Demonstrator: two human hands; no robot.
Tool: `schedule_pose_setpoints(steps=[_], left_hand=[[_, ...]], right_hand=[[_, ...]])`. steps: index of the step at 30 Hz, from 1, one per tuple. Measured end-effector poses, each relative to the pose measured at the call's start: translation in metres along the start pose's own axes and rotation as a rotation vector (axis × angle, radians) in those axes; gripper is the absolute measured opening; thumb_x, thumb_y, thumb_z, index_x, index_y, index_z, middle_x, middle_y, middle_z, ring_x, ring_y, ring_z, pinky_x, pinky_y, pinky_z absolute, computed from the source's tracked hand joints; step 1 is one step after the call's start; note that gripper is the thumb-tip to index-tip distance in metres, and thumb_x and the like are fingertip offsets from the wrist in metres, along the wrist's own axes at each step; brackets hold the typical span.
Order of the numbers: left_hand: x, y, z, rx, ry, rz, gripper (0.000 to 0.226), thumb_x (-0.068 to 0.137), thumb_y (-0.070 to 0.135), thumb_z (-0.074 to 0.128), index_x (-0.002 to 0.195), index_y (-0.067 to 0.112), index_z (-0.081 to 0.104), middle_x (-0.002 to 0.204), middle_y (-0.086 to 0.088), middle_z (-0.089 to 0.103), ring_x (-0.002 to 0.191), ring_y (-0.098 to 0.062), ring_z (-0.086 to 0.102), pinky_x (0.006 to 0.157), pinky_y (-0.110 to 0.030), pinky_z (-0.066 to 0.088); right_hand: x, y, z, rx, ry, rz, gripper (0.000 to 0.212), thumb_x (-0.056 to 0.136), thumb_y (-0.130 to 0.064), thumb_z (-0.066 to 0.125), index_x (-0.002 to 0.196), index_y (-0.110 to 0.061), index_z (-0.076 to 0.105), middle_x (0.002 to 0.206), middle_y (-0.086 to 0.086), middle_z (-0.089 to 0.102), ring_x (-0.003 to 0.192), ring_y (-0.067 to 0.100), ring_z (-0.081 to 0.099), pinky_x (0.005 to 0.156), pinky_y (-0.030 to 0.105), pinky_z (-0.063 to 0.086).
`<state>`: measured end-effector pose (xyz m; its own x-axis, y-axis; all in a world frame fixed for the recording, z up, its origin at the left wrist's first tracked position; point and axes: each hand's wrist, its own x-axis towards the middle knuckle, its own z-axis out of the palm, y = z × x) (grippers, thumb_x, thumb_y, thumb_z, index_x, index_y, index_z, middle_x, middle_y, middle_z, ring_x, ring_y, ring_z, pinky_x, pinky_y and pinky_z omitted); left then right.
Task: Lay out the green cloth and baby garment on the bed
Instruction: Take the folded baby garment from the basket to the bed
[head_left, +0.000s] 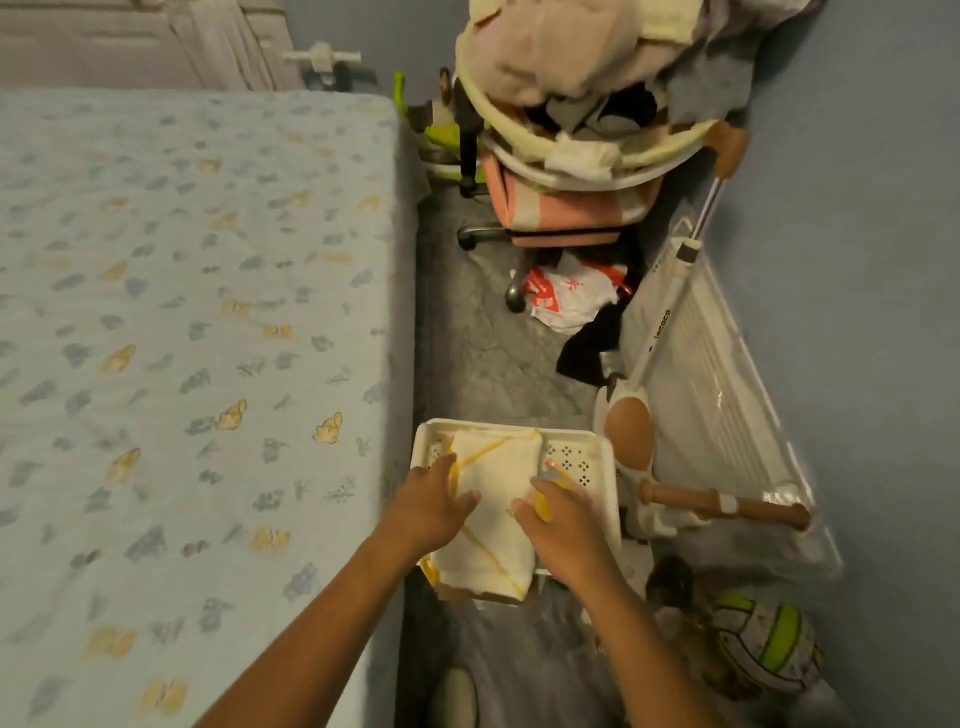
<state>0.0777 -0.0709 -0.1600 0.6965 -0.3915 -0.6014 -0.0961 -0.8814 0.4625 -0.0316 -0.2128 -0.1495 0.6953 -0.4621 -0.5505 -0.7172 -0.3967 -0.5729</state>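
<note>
Folded cream cloth with yellow trim (493, 514) lies in white perforated tray (587, 447) on floor, just beside bed (182, 312). No green tint visible; identity as task cloth uncertain.

Left hand (431, 506): flat on cloth's left edge, fingers loosely spread. Right hand (563, 519): on right edge, fingers together over small yellow item (544, 506); pinch or rest, cannot tell.

Long axis: runs near-far, far end tilted slightly left, toward tray's far rim.

Risks:
- One-sided lift: folds open, cloth drags on tray rim.
- Yellow item caught underneath, carried along.
- Tray tips if rim snagged.
</note>
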Motion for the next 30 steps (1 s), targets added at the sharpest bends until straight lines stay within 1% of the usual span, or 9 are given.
schedule_pose_setpoints(steps=[6,12,15,17,19,21,25,28,30], left_hand=[[0.054,-0.010,0.040,-0.094,-0.031,0.042,0.074,0.090,0.050,0.057,0.151,0.036,0.017,0.161,-0.008,0.018,0.146,-0.029,0.021,0.117,-0.044,0.026],[0.069,-0.024,0.060,-0.122,-0.023,0.001,0.084,0.087,0.049,0.061,0.148,0.046,0.003,0.160,-0.010,0.014,0.142,-0.032,0.029,0.113,-0.043,0.031],[0.073,-0.029,0.064,-0.202,-0.005,0.031,0.089,0.084,0.043,0.068,0.148,0.045,0.007,0.152,-0.003,0.033,0.116,-0.019,0.053,0.096,-0.029,0.047],[0.072,-0.029,0.065,-0.276,-0.003,0.048,0.091,0.082,0.040,0.072,0.147,0.046,0.009,0.143,0.006,0.040,0.098,-0.007,0.051,0.078,-0.015,0.043],[0.069,-0.028,0.064,-0.332,0.021,0.069,0.094,0.079,0.039,0.075,0.147,0.046,0.010,0.133,0.015,0.038,0.100,-0.003,0.047,0.076,-0.010,0.038],[0.066,-0.025,0.061,-0.400,0.046,0.099,0.098,0.077,0.037,0.078,0.148,0.045,0.012,0.131,0.022,0.034,0.110,-0.002,0.043,0.085,-0.012,0.037],[0.048,-0.015,0.042,-0.501,0.115,0.175,0.099,0.072,0.036,0.082,0.144,0.051,0.017,0.127,0.040,0.030,0.113,0.010,0.038,0.075,0.001,0.038],[0.028,-0.009,0.021,-0.499,0.177,0.239,0.098,0.072,0.041,0.081,0.145,0.053,0.015,0.133,0.033,0.035,0.110,0.010,0.043,0.078,-0.005,0.040],[0.011,-0.006,0.007,-0.505,0.214,0.275,0.098,0.073,0.043,0.080,0.145,0.054,0.014,0.127,0.042,0.034,0.107,0.017,0.045,0.078,-0.007,0.041]], right_hand=[[0.070,0.019,0.035,-0.063,-0.061,-0.028,0.066,0.091,-0.054,0.051,0.150,-0.036,0.030,0.161,0.006,0.024,0.150,0.024,0.009,0.120,0.045,0.016],[0.097,0.036,0.036,-0.272,-0.152,-0.002,0.077,0.083,-0.058,0.057,0.147,-0.055,0.014,0.161,0.001,0.016,0.147,0.032,0.008,0.118,0.052,0.012],[0.103,0.035,0.036,-0.260,-0.182,0.006,0.083,0.079,-0.053,0.064,0.145,-0.058,0.013,0.159,0.004,0.018,0.146,0.035,0.008,0.117,0.053,0.013],[0.103,0.033,0.038,-0.221,-0.184,0.010,0.086,0.078,-0.047,0.068,0.144,-0.058,0.014,0.158,0.005,0.015,0.146,0.036,0.004,0.116,0.053,0.014],[0.101,0.031,0.040,-0.188,-0.175,0.001,0.090,0.077,-0.044,0.071,0.145,-0.057,0.014,0.158,0.004,0.013,0.147,0.035,0.001,0.116,0.051,0.016],[0.096,0.030,0.039,-0.170,-0.166,-0.022,0.093,0.076,-0.045,0.072,0.146,-0.057,0.013,0.158,0.000,0.010,0.147,0.032,-0.004,0.117,0.051,0.015],[0.081,0.022,0.026,-0.123,-0.084,-0.119,0.095,0.069,-0.054,0.070,0.143,-0.062,0.011,0.144,-0.009,0.020,0.138,0.025,0.011,0.111,0.048,0.022],[0.066,0.010,0.009,-0.003,-0.072,-0.216,0.096,0.067,-0.053,0.073,0.144,-0.060,0.016,0.133,-0.010,0.026,0.129,0.019,0.028,0.110,0.044,0.033],[0.052,-0.001,-0.004,0.120,-0.099,-0.284,0.095,0.070,-0.045,0.078,0.146,-0.055,0.022,0.131,-0.011,0.026,0.128,0.015,0.033,0.109,0.040,0.038]])
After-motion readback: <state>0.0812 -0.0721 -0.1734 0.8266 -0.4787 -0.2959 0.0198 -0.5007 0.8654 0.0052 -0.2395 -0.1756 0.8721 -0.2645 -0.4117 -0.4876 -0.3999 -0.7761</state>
